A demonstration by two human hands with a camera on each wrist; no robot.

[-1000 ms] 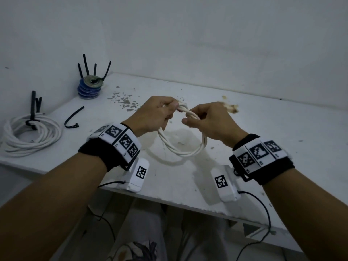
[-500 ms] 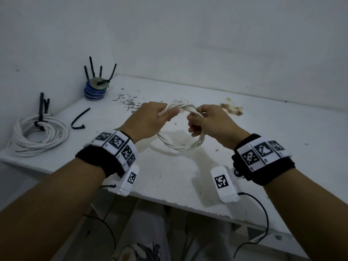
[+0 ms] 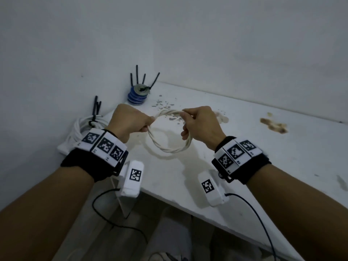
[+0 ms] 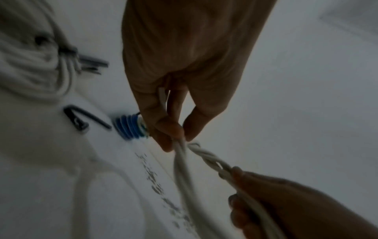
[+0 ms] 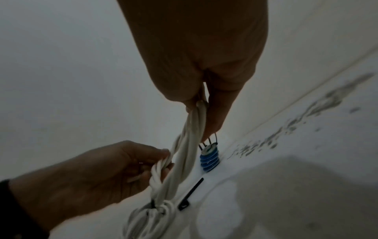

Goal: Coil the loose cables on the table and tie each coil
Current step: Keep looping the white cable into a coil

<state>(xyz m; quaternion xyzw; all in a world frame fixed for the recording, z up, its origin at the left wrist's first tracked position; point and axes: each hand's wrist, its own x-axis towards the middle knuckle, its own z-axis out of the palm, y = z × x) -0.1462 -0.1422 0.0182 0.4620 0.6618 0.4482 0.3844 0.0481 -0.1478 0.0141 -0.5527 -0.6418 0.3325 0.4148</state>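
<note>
A small coil of white cable (image 3: 171,150), its strands twisted round each other, hangs above the white table (image 3: 244,166). My left hand (image 3: 148,127) grips its left side with curled fingers. My right hand (image 3: 185,117) pinches its upper right. A twisted stretch runs between the two hands. In the left wrist view, the left hand (image 4: 181,137) pinches the cable (image 4: 208,157), which leads to the right hand (image 4: 241,182). From the right wrist, the right hand (image 5: 201,105) holds the twisted cable (image 5: 184,145) above the left hand (image 5: 161,161).
A bigger white coil (image 3: 81,127) bound with a black tie (image 3: 95,110) lies at the table's left end. A blue spool (image 3: 138,96) with black ties stands in the back corner. A loose black tie (image 5: 190,195) lies between them. Walls close the left and back.
My hands have drawn apart along the top of the coil, baring a twisted stretch between them. Both keep their hold on the cable.
</note>
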